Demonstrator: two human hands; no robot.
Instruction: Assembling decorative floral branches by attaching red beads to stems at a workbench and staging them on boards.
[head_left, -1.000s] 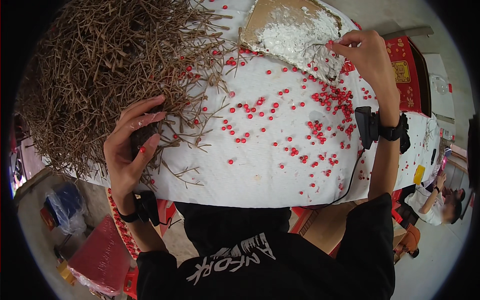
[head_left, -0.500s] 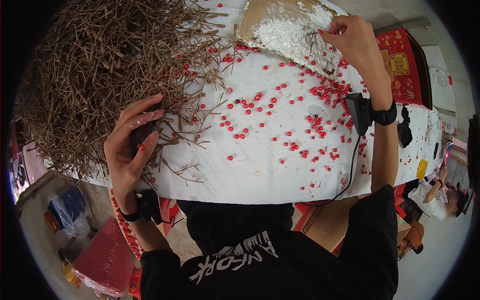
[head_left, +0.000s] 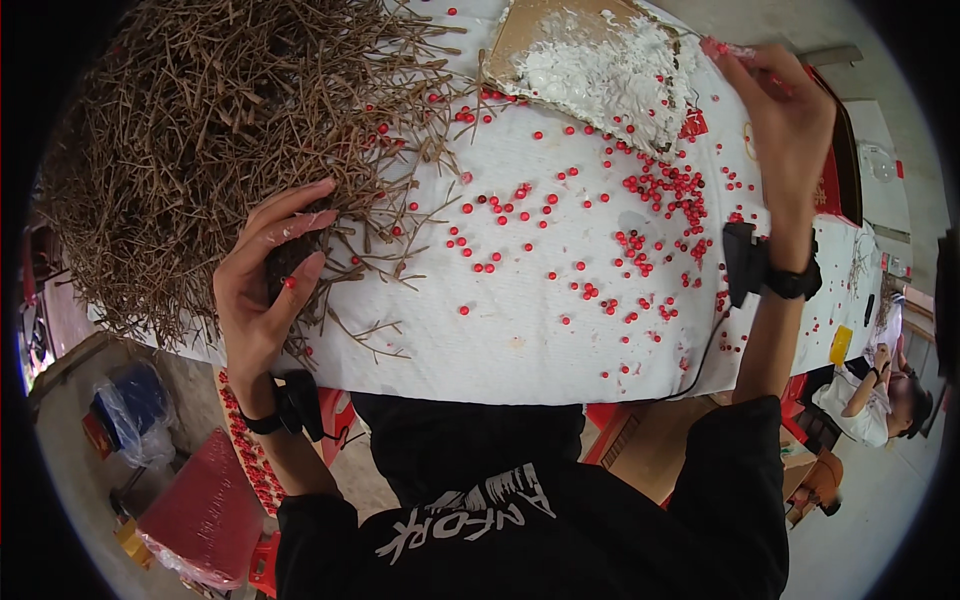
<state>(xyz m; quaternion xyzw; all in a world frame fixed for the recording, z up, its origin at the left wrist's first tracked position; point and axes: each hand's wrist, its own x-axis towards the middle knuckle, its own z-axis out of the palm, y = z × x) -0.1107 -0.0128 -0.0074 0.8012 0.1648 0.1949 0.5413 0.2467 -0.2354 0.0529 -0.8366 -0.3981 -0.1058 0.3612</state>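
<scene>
My left hand (head_left: 262,280) rests at the near right side of a big heap of brown twigs (head_left: 230,120). Its fingers curve over some stems, with the thumb apart from them, and a red berry (head_left: 290,283) sits at the thumb. White smears mark the fingertips. My right hand (head_left: 785,120) is raised beyond the right side of a cardboard piece (head_left: 515,60) coated with white paste (head_left: 590,70). Its thumb and fingers are pinched on what looks like a thin twig (head_left: 690,32), with red at the fingertips.
Many red berries (head_left: 670,190) lie scattered over the white-covered table (head_left: 480,340), thickest below the paste. A red box (head_left: 835,170) stands at the right. A cable (head_left: 705,355) runs from the right wrist device. Another person (head_left: 865,400) sits at the far right.
My right hand has lifted off the paste and moved right, carrying the thin twig away from it. The left hand stays nearly still at the heap.
</scene>
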